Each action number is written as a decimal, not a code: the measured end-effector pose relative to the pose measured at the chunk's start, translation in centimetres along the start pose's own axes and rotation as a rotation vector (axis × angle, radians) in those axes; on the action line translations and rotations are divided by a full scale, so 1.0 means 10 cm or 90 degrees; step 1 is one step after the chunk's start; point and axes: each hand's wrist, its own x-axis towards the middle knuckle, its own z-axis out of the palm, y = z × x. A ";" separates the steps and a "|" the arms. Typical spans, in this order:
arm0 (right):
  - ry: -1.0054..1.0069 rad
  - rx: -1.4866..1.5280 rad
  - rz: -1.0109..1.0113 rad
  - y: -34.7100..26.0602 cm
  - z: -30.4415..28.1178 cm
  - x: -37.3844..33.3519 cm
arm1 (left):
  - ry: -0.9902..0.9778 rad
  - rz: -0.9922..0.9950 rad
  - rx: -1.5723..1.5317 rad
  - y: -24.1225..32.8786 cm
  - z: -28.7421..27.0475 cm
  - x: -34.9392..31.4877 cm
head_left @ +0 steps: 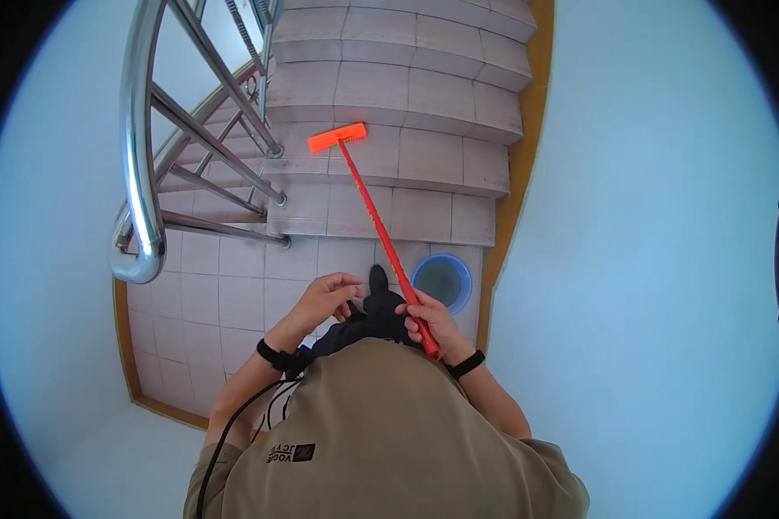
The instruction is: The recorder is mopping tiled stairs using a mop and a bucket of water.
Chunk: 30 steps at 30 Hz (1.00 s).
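Observation:
My right hand point(433, 320) is wrapped round the lower end of a red-handled scrub brush point(377, 222). Its long pole slants up and to the left. The wide orange brush head point(337, 137), with bristles along its lower edge, is over a tiled step; whether it touches the tile I cannot tell. My left hand point(325, 299) is left of the pole and apart from it, fingers loosely bent and spread, holding nothing. Just beyond my right hand stands a round blue bucket point(466, 292) with greyish water in it.
Tiled stairs point(381, 86) rise ahead of me from a tiled landing point(234, 303). A shiny metal railing point(138, 130) stands at the left. Along the right, a pale wall point(632, 259) has a yellow-brown skirting point(528, 156). A black cable point(225, 432) hangs by my left arm.

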 end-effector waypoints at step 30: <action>0.081 -0.070 0.024 -0.82 -1.97 -1.41 | 0.181 -0.112 -0.247 -0.69 1.65 2.70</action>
